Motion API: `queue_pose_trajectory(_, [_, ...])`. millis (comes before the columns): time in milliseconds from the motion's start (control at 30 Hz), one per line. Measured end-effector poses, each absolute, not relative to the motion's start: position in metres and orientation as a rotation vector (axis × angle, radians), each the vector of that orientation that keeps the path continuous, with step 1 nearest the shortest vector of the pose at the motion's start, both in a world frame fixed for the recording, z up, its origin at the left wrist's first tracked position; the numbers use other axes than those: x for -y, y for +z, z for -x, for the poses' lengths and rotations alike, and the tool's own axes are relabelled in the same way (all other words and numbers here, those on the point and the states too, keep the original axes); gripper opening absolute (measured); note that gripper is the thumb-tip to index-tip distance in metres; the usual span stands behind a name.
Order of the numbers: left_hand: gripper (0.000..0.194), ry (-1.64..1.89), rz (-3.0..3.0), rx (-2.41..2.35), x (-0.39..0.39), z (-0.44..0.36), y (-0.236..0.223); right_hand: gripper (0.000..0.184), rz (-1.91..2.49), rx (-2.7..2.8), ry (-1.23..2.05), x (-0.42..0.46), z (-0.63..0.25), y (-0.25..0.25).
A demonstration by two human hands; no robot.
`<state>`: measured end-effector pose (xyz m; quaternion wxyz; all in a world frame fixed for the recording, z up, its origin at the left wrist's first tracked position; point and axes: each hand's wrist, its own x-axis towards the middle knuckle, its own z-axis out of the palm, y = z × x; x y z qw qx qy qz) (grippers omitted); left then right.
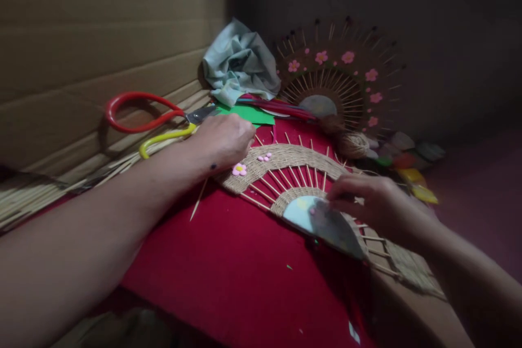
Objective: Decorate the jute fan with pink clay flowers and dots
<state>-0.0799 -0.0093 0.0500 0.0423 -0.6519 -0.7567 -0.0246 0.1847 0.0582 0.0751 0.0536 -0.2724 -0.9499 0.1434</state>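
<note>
A woven fan [299,157] of thin sticks and twine lies on the red cloth, with a pink clay flower [239,169] and small pink petals [264,157] on its left part. Its pale blue half-round base [297,212] is partly in shadow. My left hand [228,138] is closed at the fan's upper left edge, beside the green sheet [247,114]; anything in its fingers is hidden. Over the right side of the base, my right hand [369,196] has its fingers pinched together. I cannot make out what they hold.
Scissors [147,114] with red and yellow handles lie left of my left hand. Behind are a crumpled pale blue cloth [240,60], a second flowered fan [346,60] and a twine ball [354,144]. Long sticks [53,196] run along the cardboard wall [101,38].
</note>
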Motion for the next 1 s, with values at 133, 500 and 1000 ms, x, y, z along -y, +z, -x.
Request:
queue_pose_trajectory(133, [0.038, -0.062, 1.97, 2.294, 0.011, 0.08, 0.053, 0.006, 0.877, 2.525, 0.764, -0.076, -0.139, 0.079])
queue_pose_trajectory(500, [0.033, -0.102, 1.943, 2.359, 0.009, 0.079, 0.053, 0.01, 0.65, 2.741, 0.701, -0.106, -0.045, 0.038])
queue_pose_trajectory(1000, [0.034, -0.089, 1.9, 2.311, 0.011, 0.081, 0.054, 0.017, 0.609, 2.888, 0.476, -0.106, -0.045, 0.041])
